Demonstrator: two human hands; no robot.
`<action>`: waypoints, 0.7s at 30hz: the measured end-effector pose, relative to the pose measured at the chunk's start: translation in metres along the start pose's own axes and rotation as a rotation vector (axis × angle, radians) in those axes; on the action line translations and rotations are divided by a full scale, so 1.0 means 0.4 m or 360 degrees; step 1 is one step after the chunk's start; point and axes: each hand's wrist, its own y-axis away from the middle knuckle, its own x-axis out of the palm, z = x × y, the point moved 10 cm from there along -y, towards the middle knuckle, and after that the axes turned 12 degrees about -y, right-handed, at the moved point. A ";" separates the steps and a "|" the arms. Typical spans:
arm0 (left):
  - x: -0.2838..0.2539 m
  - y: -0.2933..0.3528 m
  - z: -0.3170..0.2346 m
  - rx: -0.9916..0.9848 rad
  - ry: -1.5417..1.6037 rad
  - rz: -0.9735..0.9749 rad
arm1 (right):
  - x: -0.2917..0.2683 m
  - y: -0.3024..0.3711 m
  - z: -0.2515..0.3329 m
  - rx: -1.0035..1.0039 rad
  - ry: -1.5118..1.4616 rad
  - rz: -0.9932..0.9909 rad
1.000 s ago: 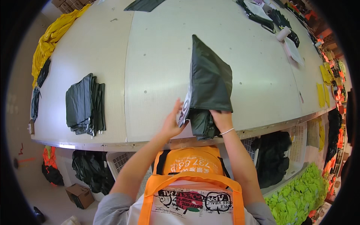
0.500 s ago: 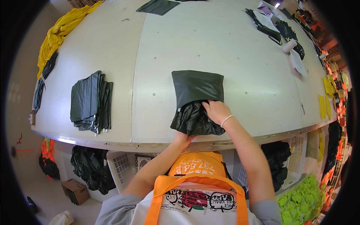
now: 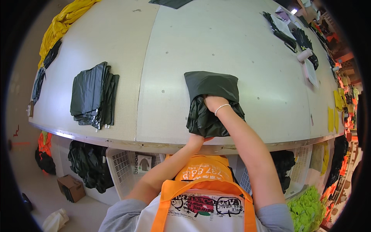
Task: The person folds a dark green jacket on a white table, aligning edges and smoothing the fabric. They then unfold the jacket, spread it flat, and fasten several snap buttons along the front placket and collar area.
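one dark green pouch is sitting over the bench near its front edge, one crumpled dark green bundle showing at its mouth. right hand is reaching inside, left hand is supporting underneath; fingers mostly hidden, can't tell either grip. one stack of dark green pouches is lying left, layers uncountable. one orange apron is bearing white lettering.

At centre the pouch was dark green, like the stacked bags at left; the bench was pale grey, the upper-left cloth yellow, the lower-right heap lime, the lower-centre apron orange with white print.
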 end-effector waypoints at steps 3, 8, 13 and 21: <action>0.006 -0.007 -0.001 -0.0163 0.0115 -0.0163 | 0.065 0.026 -0.024 -0.0150 -0.0017 -0.0034; -0.005 0.000 0.008 -0.0163 0.0226 -0.0070 | -0.018 -0.024 -0.012 0.0130 -0.0134 0.0424; 0.024 -0.008 0.034 -0.0161 0.0443 -0.0056 | -0.016 -0.058 -0.191 0.0183 -0.0339 -0.0048; 0.042 -0.004 0.059 -0.0314 0.0555 -0.0110 | -0.003 -0.007 -0.195 0.0558 -0.1442 -0.0041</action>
